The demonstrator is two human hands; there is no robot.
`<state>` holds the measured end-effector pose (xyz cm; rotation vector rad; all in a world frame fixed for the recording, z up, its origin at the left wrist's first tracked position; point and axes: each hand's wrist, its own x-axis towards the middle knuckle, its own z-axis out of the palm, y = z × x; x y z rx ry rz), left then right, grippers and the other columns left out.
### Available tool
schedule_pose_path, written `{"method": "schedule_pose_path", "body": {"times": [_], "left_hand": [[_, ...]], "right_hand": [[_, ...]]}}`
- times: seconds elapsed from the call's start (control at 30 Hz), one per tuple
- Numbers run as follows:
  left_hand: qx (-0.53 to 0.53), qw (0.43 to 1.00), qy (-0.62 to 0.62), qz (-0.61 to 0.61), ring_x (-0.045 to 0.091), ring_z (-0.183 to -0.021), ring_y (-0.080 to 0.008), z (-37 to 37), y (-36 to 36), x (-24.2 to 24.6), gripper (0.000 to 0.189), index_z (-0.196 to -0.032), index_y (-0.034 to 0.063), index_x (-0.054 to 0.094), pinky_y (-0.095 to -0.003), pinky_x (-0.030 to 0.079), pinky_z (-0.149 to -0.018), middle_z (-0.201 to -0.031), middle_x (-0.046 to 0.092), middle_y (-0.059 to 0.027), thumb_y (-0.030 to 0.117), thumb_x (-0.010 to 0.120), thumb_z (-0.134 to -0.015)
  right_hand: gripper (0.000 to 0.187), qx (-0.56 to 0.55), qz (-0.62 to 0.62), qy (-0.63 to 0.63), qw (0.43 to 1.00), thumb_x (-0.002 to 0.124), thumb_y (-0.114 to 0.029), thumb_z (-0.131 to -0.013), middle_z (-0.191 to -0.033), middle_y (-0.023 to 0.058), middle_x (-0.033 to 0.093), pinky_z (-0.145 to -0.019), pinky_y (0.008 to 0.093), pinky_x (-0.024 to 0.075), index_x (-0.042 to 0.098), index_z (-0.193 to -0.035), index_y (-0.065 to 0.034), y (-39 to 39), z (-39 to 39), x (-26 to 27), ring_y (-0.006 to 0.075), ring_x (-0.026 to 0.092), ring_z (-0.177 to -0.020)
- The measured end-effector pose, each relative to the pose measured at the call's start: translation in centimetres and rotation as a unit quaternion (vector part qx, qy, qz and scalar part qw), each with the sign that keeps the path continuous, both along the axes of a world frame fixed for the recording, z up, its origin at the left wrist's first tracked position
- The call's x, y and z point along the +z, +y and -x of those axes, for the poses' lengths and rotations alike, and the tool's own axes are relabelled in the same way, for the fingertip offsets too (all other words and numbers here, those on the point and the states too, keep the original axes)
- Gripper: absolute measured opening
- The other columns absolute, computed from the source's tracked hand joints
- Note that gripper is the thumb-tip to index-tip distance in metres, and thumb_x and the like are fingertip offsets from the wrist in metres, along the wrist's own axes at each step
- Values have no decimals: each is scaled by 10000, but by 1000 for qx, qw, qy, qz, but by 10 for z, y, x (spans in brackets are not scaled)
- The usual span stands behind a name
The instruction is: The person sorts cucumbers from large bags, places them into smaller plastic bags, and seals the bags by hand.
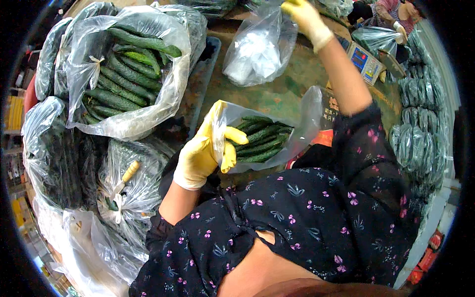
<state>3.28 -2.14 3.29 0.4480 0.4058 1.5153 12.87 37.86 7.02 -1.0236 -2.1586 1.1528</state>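
My left hand [202, 152], in a yellow-palmed work glove, grips the side of an open clear plastic bag [310, 111] in front of my body. Several dark green cucumbers [263, 143] lie side by side in it. Farther out, my right hand [306, 16], gloved alike, reaches to the top edge of the view. It is beside the upper part of another clear bag [265, 22] with crumpled white material [256, 52] inside. That hand's fingers are blurred and partly cut off, so I cannot tell whether they hold this bag.
A large open bag [174, 85] of cucumbers stands at left. Below it, a knife [128, 174] with a yellow handle lies on a tied bag [148, 163]. A digital scale [365, 63] is at right, near another person's gloved hand [400, 30]. Filled bags [415, 144] line the right side.
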Motion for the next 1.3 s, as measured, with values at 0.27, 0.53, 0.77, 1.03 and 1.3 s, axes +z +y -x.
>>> {"method": "schedule_pose_path", "body": {"times": [0.27,0.53,0.77,1.03,1.3], "left_hand": [[31,995,80,58,528,-506,-212,2,12,-3,801,-1414,77,221,-246,404,-409,-1053,580,-234,497,513,-798],[-24,998,56,-26,426,-441,-101,45,12,28,643,-1349,-23,291,-203,363,-396,-1038,573,-237,393,464,-891],[-5,974,225,28,396,-340,-112,12,-55,17,875,-1422,26,191,-199,308,-313,-939,591,-254,453,600,-777],[-17,992,105,66,624,-628,-318,11,-31,-6,826,-1444,130,148,-372,534,-483,-1133,499,-343,428,581,-808],[-2,1000,1,-2,641,-723,-383,26,-9,-15,736,-1426,135,194,-389,572,-518,-1157,459,-383,434,542,-850]], "right_hand": [[313,411,350,-126,832,578,-212,-861,-1042,110,653,-833,308,480,627,-1061,23,-215,-86,-127,185,606,-950],[444,-120,-52,-332,934,545,-290,-755,-1099,200,598,-898,378,441,583,-1119,-39,-89,-225,-92,332,575,-1021],[659,-37,-202,-325,923,640,-298,-740,-1236,242,510,-949,380,410,426,-1270,30,-218,-245,-59,370,510,-1117],[375,76,38,-292,953,531,-324,-825,-966,184,647,-825,364,463,640,-983,-2,-212,-219,-67,314,612,-922],[284,333,39,-255,907,536,-263,-771,-892,175,652,-765,384,482,665,-910,-51,-227,-69,-108,331,619,-836]]}}
